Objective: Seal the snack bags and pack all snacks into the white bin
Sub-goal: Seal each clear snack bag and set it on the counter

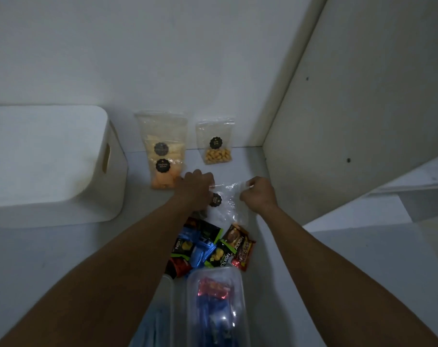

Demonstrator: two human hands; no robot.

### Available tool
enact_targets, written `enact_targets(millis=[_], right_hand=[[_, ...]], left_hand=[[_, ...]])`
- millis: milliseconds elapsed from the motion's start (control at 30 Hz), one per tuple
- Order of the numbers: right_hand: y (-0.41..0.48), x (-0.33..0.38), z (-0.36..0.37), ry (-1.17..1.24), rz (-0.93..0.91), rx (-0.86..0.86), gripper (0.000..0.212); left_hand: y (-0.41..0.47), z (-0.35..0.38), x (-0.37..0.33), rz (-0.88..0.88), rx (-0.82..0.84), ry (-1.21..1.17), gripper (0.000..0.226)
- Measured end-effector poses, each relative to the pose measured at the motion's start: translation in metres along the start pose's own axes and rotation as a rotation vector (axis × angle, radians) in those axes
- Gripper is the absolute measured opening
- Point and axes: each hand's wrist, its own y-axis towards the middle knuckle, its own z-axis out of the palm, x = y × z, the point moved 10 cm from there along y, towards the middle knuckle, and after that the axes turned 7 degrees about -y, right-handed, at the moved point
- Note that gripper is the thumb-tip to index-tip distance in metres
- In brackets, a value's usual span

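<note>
A clear snack bag point(228, 201) with a black round label lies flat in the middle of the shelf. My left hand point(196, 187) pinches its top left corner and my right hand point(256, 194) pinches its top right corner. Behind them two more clear bags lean on the back wall: a tall one with orange and pale chips point(162, 151) and a small one with yellow nuts point(216, 142). The white bin point(50, 161) stands at the left, with a slot handle in its side. Several small wrapped snacks point(210, 249) lie in a pile close to me.
A clear plastic container point(216, 309) with red and blue wrapped snacks inside lies nearest to me, at the bottom of the view. A white side panel point(350, 108) with small holes closes the shelf on the right. A lower white surface point(378, 246) shows at the right.
</note>
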Motion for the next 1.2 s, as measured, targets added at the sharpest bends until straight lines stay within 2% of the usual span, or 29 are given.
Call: enact_targets(millis=[33, 100, 233, 367, 533, 700, 867, 1067, 1200], right_hand=[[-0.002, 0.005, -0.006, 0.001, -0.006, -0.005, 0.013], [-0.009, 0.018, -0.019, 0.034, -0.031, -0.022, 0.017], [-0.033, 0.053, -0.05, 0.151, -0.106, -0.04, 0.02], [-0.063, 0.093, -0.088, 0.228, -0.221, -0.074, 0.013], [-0.12, 0.16, -0.128, 0.377, -0.395, -0.032, 0.007], [-0.169, 0.218, -0.16, 0.326, -0.539, -0.029, 0.012], [-0.205, 0.254, -0.193, 0.246, -0.654, -0.065, 0.012], [-0.243, 0.281, -0.226, 0.265, -0.745, -0.166, 0.009], [-0.257, 0.291, -0.232, 0.278, -0.769, -0.143, 0.01]], left_hand=[[-0.003, -0.006, 0.0, -0.019, -0.007, -0.042, 0.019], [-0.01, -0.018, 0.002, -0.071, 0.003, -0.13, 0.012], [-0.03, -0.047, 0.008, -0.12, -0.019, -0.362, 0.023], [-0.063, -0.093, 0.01, -0.141, -0.13, -0.659, 0.013], [-0.105, -0.152, 0.005, -0.141, -0.14, -0.827, 0.019], [-0.145, -0.224, -0.012, -0.039, -0.207, -1.024, 0.025], [-0.182, -0.286, -0.029, 0.123, -0.364, -1.157, 0.02], [-0.213, -0.327, -0.055, 0.249, -0.34, -1.238, 0.017], [-0.224, -0.347, -0.058, 0.277, -0.401, -1.248, 0.011]])
